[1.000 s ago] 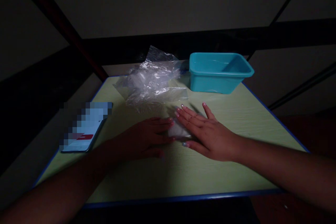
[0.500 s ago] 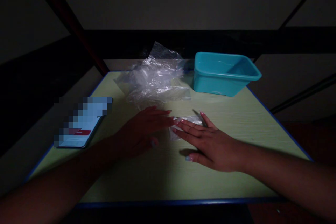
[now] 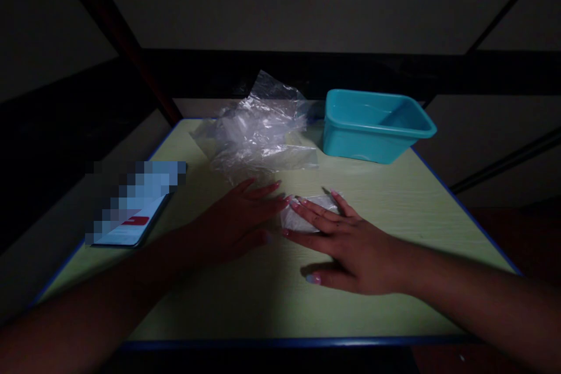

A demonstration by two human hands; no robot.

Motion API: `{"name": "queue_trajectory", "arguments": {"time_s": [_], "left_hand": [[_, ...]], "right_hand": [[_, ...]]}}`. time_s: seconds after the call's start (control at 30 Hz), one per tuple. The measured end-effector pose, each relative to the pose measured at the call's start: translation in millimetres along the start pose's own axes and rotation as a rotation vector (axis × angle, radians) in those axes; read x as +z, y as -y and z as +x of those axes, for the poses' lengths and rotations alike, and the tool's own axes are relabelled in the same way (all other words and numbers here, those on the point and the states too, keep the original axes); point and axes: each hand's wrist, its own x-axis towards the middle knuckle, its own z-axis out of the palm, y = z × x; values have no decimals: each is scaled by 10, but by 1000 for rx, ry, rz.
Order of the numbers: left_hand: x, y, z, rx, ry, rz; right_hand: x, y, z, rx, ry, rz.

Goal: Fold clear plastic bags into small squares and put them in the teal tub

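Note:
A small folded piece of clear plastic (image 3: pixel 302 221) lies flat near the middle of the table (image 3: pixel 377 318). My right hand (image 3: pixel 350 239) is open over it, fingers stretched out and some fingertips resting on the plastic. From the left, my left hand (image 3: pixel 239 216) reaches toward its left edge, fingers extended and in shadow. Whether the left fingertips press on the plastic I cannot tell. Beyond my left hand sits a heap of crumpled clear plastic bags (image 3: pixel 263 134).
A turquoise plastic bin (image 3: pixel 366 143) stands at the back right of the table. On the left lies a phone (image 3: pixel 140 222) with its screen lit and partly blurred. Blue edging (image 3: pixel 307 342) runs around the tabletop. A wall rises behind.
My right hand has shifted slightly toward me, with its index finger lower and more of the folded plastic showing. The left hand's fingers are a little more spread. The heap and bin stay put.

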Motion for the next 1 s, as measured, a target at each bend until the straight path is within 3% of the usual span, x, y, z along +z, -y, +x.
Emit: {"name": "queue_trajectory", "arguments": {"time_s": [0.23, 0.5, 0.67, 1.0], "left_hand": [[-15, -43, 28, 86, 105, -26], [-3, -77, 22, 126, 92, 22], [6, -85, 19, 124, 99, 57], [30, -66, 13, 122, 49, 26]], "right_hand": [[3, 26, -8, 25, -15, -3], [-77, 32, -21, 5, -91, -39], [-10, 63, -1, 33, 10, -73], [-136, 67, -142, 421, 112, -196]]}}
